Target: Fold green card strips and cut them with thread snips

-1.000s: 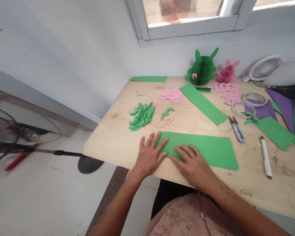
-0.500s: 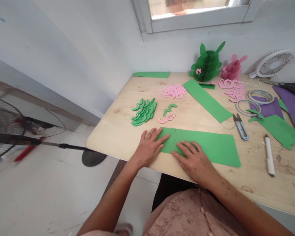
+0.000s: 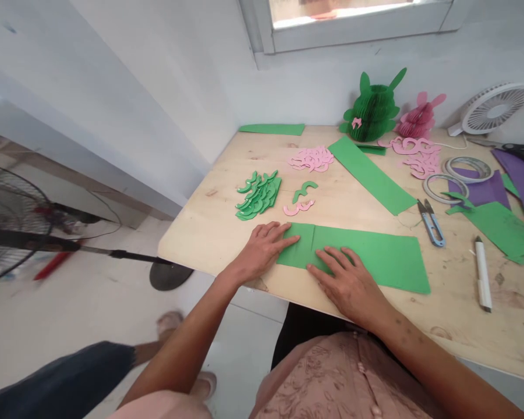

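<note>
A long green paper strip (image 3: 375, 256) lies flat near the table's front edge, with a crease line across its left part. My left hand (image 3: 262, 247) rests on the strip's left end, fingers stretched out. My right hand (image 3: 347, 282) lies spread on the strip's lower edge, right of the crease. Neither hand grips anything. Just beyond the strip are a pink scalloped paper cutout (image 3: 298, 208) and a green one (image 3: 304, 191). A pile of green curved cutouts (image 3: 258, 196) sits farther left.
Pink cutouts (image 3: 312, 158) and another green strip (image 3: 373, 176) lie farther back. Thread snips (image 3: 431, 223), a white marker (image 3: 482, 274), tape rolls (image 3: 446, 189) and a small fan (image 3: 493, 109) are to the right. Paper honeycomb figures (image 3: 372, 113) stand by the wall. Another person's leg (image 3: 70, 378) shows lower left.
My left hand has slid slightly left toward the strip's end, uncovering more of it. My right hand has hardly moved. A person's leg and foot have come into view at lower left.
</note>
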`<state>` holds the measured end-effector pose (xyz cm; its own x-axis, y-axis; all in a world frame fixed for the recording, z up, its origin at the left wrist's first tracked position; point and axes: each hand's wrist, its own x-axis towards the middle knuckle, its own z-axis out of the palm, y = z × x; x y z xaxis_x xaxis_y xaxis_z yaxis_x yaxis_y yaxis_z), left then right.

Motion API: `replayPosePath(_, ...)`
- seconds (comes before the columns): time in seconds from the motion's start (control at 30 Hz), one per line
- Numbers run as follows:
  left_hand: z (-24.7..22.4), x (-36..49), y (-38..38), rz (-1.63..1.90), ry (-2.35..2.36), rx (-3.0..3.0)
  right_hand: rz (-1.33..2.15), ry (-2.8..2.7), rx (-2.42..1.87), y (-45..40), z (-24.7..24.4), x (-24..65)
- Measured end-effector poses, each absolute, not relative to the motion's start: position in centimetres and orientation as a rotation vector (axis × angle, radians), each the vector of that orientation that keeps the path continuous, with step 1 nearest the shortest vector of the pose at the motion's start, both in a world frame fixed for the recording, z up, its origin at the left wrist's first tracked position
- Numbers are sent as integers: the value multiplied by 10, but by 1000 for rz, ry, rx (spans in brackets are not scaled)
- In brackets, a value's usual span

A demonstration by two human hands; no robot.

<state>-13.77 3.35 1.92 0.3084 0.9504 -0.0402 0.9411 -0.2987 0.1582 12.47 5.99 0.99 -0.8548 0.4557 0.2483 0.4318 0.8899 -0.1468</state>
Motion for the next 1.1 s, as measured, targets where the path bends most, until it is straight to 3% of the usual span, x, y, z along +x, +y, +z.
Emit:
replayPosePath(0.67, 16, -137, 32, 157, 1766, 2521, 149, -2761, -702, 57, 12, 123)
replayPosePath(1.1, 36, -127, 41, -114, 1621, 2669, 134, -2728, -704, 56, 8, 123)
